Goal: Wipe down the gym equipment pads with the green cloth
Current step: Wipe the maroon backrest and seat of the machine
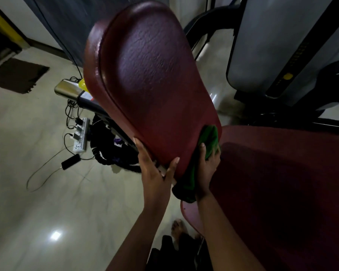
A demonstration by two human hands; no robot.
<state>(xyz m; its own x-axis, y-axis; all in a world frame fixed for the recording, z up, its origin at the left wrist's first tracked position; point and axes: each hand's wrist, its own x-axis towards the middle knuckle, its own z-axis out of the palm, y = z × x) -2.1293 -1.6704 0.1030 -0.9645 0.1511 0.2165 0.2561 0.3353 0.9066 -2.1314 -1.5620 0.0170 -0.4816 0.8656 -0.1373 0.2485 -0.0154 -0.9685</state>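
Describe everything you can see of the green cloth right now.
The green cloth is a dark green, soft, fuzzy-looking rag, bunched up. The right hand grips it and presses it against the lower right edge of the tilted maroon back pad. One wad shows above the hand; a crumpled tail hangs beside the wrist.

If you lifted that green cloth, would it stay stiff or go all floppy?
Probably floppy: the green cloth bunches above the right hand and droops below it. It is likely light too, since one hand alone presses it to the red pad.
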